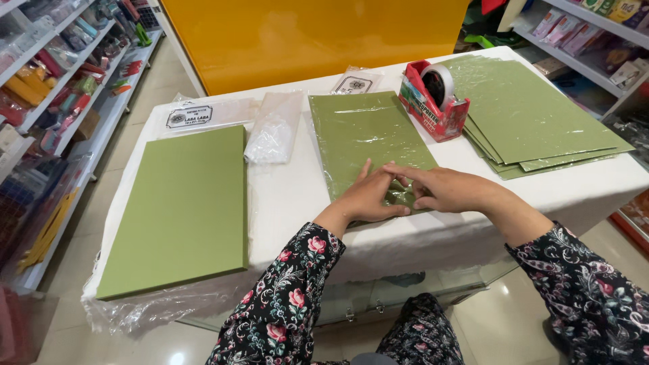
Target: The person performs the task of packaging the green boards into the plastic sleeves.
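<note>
Both hands, left (368,199) and right (443,189), press flat on the plastic-sleeved green paper sheet (368,135), fingers pinning its near edge to the white table (291,196).

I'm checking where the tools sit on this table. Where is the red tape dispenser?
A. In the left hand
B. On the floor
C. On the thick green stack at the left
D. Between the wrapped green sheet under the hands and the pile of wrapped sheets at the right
D: the tape dispenser stands on the table, between the wrapped sheet that both hands press and the pile of sheets at the right, its edge on that pile.
</note>
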